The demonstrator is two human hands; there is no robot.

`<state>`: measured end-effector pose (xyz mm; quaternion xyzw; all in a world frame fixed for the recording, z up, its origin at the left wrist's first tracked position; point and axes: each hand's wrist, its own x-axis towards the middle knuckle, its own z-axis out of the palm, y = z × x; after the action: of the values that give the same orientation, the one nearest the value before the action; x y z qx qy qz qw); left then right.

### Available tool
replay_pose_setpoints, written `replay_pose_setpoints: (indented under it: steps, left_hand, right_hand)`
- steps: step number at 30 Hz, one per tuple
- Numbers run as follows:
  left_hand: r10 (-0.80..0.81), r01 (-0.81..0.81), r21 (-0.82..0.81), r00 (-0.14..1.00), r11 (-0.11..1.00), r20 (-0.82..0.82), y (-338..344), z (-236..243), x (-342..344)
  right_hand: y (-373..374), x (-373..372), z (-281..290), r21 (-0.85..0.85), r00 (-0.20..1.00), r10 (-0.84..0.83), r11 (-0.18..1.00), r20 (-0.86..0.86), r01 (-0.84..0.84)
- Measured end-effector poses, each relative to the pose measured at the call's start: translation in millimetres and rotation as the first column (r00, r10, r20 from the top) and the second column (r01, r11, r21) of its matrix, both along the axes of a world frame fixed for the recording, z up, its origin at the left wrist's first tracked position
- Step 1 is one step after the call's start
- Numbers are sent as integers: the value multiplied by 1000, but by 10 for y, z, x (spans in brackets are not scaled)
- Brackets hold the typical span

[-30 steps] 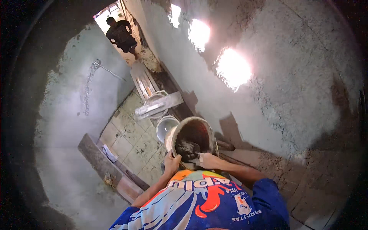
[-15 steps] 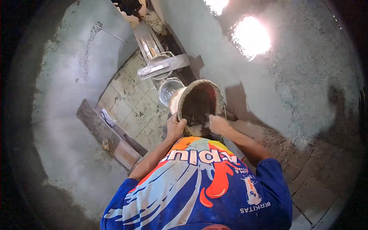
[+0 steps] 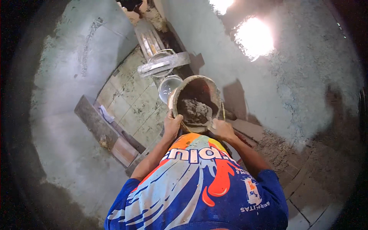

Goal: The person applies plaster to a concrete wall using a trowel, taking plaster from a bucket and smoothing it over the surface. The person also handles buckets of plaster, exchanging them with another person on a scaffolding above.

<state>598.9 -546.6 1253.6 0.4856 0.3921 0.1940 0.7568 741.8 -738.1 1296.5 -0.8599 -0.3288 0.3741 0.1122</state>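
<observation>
A mortar-crusted bucket leans toward me at the middle, its mouth facing up at me. My left hand grips the near left of its rim, thumb over the edge. At the near right of the mouth, my right hand is closed around what looks like a trowel; its handle is hidden in the fingers. Wet grey mortar is heaped on the blade inside the bucket.
Just beyond stands a clear plastic bucket. Farther off, a mortar-smeared straightedge lies across another bucket. Boards line the left side of the tiled floor. Plastered walls flank me.
A heap of mortar now shows on the trowel, lifted toward the bucket's mouth, where the inside looked dark before. The bucket has shifted slightly left and away; my left hand still grips it.
</observation>
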Motion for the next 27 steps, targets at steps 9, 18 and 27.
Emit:
replay_pose_setpoints:
  steps: [9,18,27]
  left_hand:
    - [105,-153,-114,931,982,-351,334,65,-116]
    - [306,-332,-234,942,914,-140,404,-94,41]
    - [1,80,178,909,981,-417,428,-82,-68]
  right_hand:
    - [290,330,581,175,990,141,975,-23,-135]
    - [562,1049,2166,316,682,225,949,-696,10]
    - [-633,1542,2619,553,705,-704,552,-93,624]
